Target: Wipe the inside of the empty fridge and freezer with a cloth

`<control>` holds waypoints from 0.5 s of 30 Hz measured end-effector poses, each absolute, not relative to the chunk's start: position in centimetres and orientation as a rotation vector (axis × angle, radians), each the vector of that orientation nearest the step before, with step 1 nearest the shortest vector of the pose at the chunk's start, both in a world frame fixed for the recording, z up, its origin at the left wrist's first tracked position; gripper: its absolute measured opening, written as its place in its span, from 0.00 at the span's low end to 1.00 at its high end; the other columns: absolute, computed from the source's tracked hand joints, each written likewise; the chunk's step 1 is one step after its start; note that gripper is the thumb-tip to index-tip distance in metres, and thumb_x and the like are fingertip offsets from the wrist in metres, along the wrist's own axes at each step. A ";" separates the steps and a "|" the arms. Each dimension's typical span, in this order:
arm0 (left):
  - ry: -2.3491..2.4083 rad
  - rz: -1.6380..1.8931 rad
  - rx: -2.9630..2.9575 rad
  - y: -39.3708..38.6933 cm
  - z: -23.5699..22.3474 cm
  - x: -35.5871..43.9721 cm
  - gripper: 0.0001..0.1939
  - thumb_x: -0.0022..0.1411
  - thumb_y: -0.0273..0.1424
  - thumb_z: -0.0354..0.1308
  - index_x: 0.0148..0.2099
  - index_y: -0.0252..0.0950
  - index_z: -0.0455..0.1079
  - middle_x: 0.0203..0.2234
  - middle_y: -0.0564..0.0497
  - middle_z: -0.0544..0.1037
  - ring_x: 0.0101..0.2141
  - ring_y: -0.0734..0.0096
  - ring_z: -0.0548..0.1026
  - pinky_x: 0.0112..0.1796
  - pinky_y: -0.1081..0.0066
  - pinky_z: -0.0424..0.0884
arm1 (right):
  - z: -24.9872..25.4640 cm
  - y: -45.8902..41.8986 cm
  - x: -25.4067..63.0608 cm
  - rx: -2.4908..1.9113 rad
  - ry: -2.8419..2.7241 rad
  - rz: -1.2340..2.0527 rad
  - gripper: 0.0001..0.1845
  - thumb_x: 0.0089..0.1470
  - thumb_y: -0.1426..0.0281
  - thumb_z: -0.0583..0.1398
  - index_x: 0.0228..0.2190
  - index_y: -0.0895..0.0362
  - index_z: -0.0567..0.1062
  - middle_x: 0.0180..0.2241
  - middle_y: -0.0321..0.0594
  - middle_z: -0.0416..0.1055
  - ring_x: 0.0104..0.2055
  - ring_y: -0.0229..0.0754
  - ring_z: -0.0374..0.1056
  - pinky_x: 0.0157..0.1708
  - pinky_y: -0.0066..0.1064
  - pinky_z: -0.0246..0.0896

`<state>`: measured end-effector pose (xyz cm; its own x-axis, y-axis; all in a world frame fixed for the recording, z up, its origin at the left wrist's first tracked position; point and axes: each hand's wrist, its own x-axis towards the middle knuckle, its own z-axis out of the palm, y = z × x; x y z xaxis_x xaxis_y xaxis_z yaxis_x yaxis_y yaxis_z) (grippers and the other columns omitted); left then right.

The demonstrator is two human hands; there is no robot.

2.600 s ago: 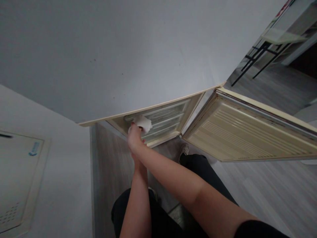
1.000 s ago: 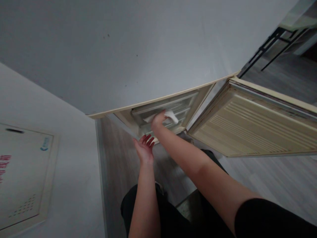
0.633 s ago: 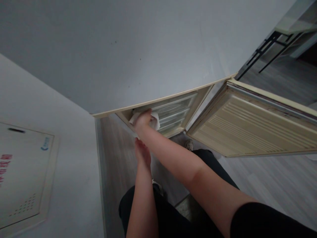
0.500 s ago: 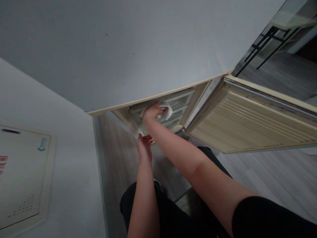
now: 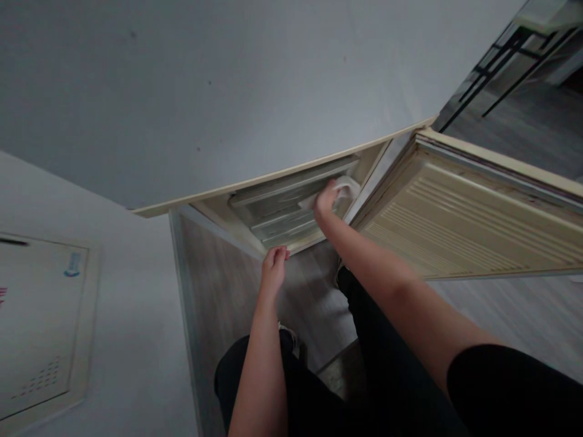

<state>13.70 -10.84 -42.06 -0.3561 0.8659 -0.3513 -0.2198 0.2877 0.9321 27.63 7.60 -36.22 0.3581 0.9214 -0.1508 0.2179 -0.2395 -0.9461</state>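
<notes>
White cloth (image 5: 350, 186) is clasped by the right hand (image 5: 326, 199) inside the compartment (image 5: 266, 211), left hand's (image 5: 274, 262) grip unclear.

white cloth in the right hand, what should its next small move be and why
Probably draw the white cloth leftward across the fridge compartment: the right hand holds it at the end by the open door, and much of the ridged interior to its left is uncovered.

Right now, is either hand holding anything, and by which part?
The right hand holds a white cloth or paper around its middle, ends showing either side. The left hand is at the compartment's bottom edge; whether it grips that cannot be told.
</notes>
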 end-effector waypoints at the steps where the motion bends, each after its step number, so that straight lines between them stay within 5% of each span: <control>1: 1.506 1.299 0.620 -10.4 -42.2 14.1 0.09 0.62 0.38 0.66 0.37 0.38 0.77 0.32 0.49 0.79 0.35 0.68 0.76 0.40 0.71 0.67 | -37.3 6.0 27.6 -1.665 -1.006 1.016 0.35 0.71 0.69 0.30 0.62 0.79 0.58 0.68 0.69 0.51 0.74 0.38 0.45 0.67 0.39 0.48; 4: 1.498 1.308 0.582 -8.9 -42.8 15.7 0.14 0.59 0.44 0.68 0.39 0.40 0.76 0.34 0.51 0.80 0.36 0.68 0.76 0.39 0.72 0.69 | -40.4 0.3 28.2 -1.541 -1.048 1.311 0.29 0.70 0.60 0.44 0.45 0.65 0.78 0.45 0.51 0.79 0.52 0.43 0.74 0.54 0.37 0.67; 6: 1.467 1.292 0.542 -8.0 -43.0 16.8 0.21 0.59 0.53 0.64 0.39 0.39 0.76 0.33 0.49 0.80 0.35 0.65 0.77 0.36 0.70 0.70 | -41.6 -3.2 29.4 -1.358 -1.076 1.580 0.24 0.66 0.56 0.52 0.38 0.59 0.80 0.38 0.45 0.80 0.46 0.45 0.76 0.52 0.37 0.68; 9: 1.401 1.257 0.491 -7.1 -42.9 18.3 0.32 0.58 0.62 0.58 0.42 0.37 0.77 0.33 0.45 0.81 0.34 0.62 0.79 0.32 0.68 0.72 | -41.6 -6.4 32.1 -1.097 -1.014 1.859 0.24 0.56 0.49 0.60 0.41 0.55 0.81 0.38 0.42 0.80 0.40 0.47 0.76 0.50 0.39 0.69; 15: 1.438 1.240 0.482 -6.9 -42.3 19.8 0.29 0.48 0.58 0.70 0.37 0.36 0.76 0.30 0.47 0.80 0.28 0.66 0.78 0.29 0.71 0.72 | -40.6 -5.6 36.5 -1.020 -1.088 1.806 0.27 0.53 0.47 0.63 0.44 0.54 0.80 0.47 0.43 0.79 0.52 0.50 0.73 0.63 0.44 0.58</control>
<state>19.82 -6.88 -42.28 -0.2950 0.8350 -0.4645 -0.3370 0.3640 0.8683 36.49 -5.59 -40.62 -0.3751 0.8962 -0.2370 -0.2097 -0.3311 -0.9200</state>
